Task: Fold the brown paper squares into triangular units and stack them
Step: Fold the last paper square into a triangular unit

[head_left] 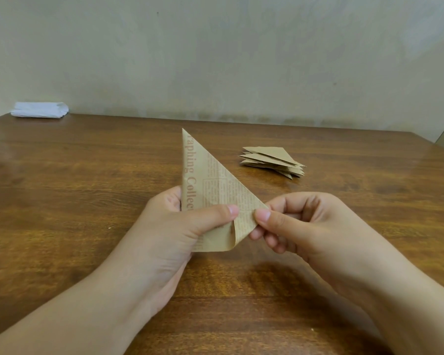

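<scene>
The left hand point(180, 221) grips the brown paper point(213, 190), held above the near middle of the table point(62, 175), thumb pressed across the printed face. The sheet appears light, thin and easily creased; its lower fold is still soft and rounded. The right hand point(292, 224) pinches the right corner, the sensible holding point. The stack of folded triangles point(272, 161) lies far right.

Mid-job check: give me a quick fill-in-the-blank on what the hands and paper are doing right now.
1. Both hands, left and right, hold one printed brown ____.
2. The stack of folded triangles lies on the ____.
3. The folded white cloth sits at the table's far ____ corner.

Missing words: paper; table; left
</scene>
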A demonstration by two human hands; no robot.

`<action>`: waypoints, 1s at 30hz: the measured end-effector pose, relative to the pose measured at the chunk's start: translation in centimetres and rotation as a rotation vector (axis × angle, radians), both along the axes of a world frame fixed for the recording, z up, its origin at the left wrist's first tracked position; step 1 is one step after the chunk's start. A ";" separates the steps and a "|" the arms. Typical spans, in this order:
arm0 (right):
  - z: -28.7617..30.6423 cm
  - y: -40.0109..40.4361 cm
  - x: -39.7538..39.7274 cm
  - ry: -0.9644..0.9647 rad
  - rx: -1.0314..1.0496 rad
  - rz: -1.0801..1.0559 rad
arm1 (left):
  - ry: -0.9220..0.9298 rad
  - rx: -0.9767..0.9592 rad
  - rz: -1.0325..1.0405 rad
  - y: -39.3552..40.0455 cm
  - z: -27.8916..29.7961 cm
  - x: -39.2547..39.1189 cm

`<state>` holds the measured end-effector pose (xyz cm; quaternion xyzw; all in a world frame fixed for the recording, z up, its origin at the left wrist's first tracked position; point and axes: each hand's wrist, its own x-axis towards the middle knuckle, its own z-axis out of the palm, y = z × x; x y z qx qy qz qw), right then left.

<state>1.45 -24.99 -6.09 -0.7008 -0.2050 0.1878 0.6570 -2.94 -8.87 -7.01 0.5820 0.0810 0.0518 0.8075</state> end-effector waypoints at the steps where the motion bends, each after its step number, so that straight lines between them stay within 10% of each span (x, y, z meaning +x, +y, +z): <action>1: 0.0 0.0 0.0 0.000 0.000 0.000 | -0.001 0.002 -0.002 0.0 0.0 0.0; 30: 0.0 -0.3 0.1 -0.048 -0.577 0.012 | 0.221 0.388 -0.060 1.0 -1.3 1.1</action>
